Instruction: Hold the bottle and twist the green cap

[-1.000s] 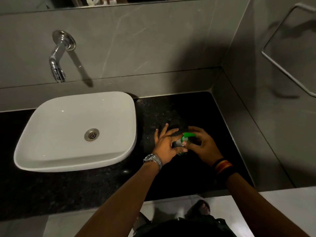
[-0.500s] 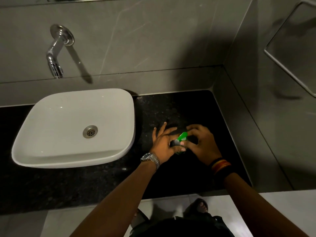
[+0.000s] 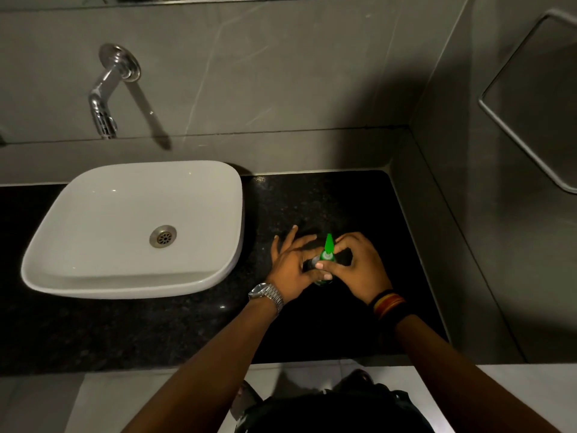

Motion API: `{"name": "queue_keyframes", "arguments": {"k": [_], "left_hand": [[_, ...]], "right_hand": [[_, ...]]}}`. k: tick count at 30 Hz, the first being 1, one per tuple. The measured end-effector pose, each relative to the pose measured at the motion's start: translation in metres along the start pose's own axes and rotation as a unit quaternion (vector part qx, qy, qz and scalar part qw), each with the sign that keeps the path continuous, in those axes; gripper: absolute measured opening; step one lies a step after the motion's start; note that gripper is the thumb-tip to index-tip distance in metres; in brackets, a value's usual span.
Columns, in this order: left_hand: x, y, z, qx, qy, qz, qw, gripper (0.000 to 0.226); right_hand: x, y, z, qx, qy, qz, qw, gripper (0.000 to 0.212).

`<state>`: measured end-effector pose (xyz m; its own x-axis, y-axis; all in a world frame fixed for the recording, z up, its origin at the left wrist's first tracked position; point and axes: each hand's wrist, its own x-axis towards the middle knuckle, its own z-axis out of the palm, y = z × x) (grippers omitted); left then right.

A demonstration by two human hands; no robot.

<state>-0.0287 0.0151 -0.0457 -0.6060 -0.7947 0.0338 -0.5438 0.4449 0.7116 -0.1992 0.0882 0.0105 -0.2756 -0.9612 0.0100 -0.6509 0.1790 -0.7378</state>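
Note:
A small soap pump bottle (image 3: 327, 257) with a bright green nozzle stands on the black granite counter (image 3: 327, 201), right of the basin. My left hand (image 3: 292, 264), with a metal watch on the wrist, holds the bottle from the left with thumb and forefinger; its other fingers spread out. My right hand (image 3: 359, 266), with striped bands on the wrist, pinches the green pump head from the right. The nozzle points away from me, toward the back wall. The bottle's body is mostly hidden by my fingers.
A white square basin (image 3: 134, 226) with a steel drain sits on the counter's left. A chrome tap (image 3: 106, 98) comes out of the grey wall above it. A metal rail (image 3: 512, 132) is on the right wall. Pale floor and my foot show below the counter's edge.
The green nozzle has turned from pointing right to pointing away toward the wall. Both hands stayed around the bottle. The view shifted slightly.

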Motion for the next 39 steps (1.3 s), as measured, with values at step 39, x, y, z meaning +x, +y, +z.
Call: {"name": "queue_keyframes", "arguments": {"k": [39], "left_hand": [[0.001, 0.001, -0.001, 0.013, 0.006, 0.014, 1.000, 0.053]], "right_hand": [[0.010, -0.055, -0.062, -0.251, -0.125, -0.058, 0.958, 0.030]]}}
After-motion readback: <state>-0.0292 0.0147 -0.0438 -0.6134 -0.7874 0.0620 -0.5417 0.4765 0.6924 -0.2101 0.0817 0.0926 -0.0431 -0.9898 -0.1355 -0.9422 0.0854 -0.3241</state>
